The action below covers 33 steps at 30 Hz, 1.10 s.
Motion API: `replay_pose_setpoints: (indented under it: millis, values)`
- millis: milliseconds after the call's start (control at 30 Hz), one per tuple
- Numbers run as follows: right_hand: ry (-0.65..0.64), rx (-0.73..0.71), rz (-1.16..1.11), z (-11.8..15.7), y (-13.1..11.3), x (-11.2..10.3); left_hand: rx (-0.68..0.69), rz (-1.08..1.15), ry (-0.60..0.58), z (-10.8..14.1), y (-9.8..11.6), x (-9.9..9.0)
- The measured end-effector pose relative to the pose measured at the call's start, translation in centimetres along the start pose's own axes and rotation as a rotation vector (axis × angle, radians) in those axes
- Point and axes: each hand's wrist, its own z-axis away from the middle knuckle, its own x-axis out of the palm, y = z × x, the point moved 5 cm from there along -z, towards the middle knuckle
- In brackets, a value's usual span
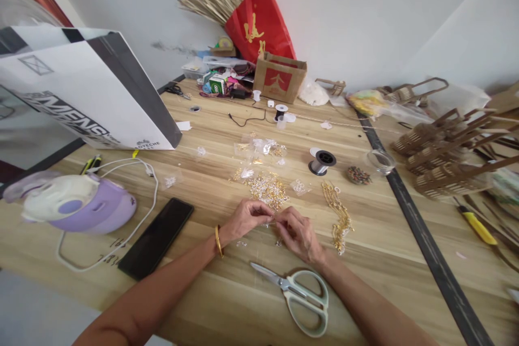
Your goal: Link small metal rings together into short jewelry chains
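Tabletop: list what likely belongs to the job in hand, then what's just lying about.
Likely the job's, nearest the left hand and right hand:
gold and silver bits
gold chains
scissors
perhaps the silver spool

Seemingly just lying about:
phone
purple device
white bag
red bag
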Motion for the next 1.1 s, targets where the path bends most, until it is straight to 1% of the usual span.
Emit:
replay_pose_setpoints:
  millis: [567,800,1100]
  values:
    - [0.001,0.002,-0.011,0.02,0.13,0.07,-0.004,-0.015,-0.014,-0.02,-0.28,0.12]
    - [0.012,0.075,-0.075,0.18,0.62,0.04,-0.035,0.018,-0.015,0.16,-0.03,0.10]
    - [0.035,0.072,-0.081,0.28,0.79,-0.02,-0.039,0.016,-0.018,0.16,-0.04,0.13]
